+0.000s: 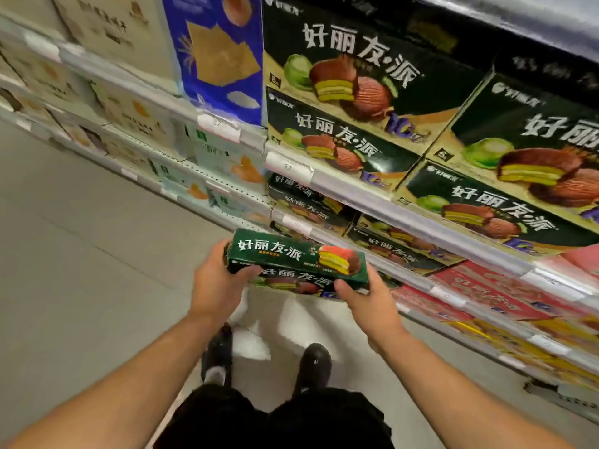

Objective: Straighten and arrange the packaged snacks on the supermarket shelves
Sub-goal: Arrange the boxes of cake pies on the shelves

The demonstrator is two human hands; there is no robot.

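The shelving fills the right and upper part of my view, tier upon tier slanting away to the left, each with a pale price rail along its front edge. The upper tiers are packed with large dark green pie boxes standing face out, edges touching; a tall blue box stands just left of them, and beyond it run cream-coloured cartons, blurred. Lower down on the right lie red boxes and, under them, yellow packs. The grey floor spreads open to the left of the shelves, bare where I can see it, so all the free room lies on that side and toward me. My dark shoes stand on it close to the shelf foot. Out in front of the shelves, off any tier, I hold a stack of two long green snack boxes, the top one tilted with its narrow printed side up. My left hand grips the left end, thumb across the front; my right hand clasps the right end from beneath, fingers curled under the corner. The stack's far edge sits near a lower price rail, whether touching I cannot tell.
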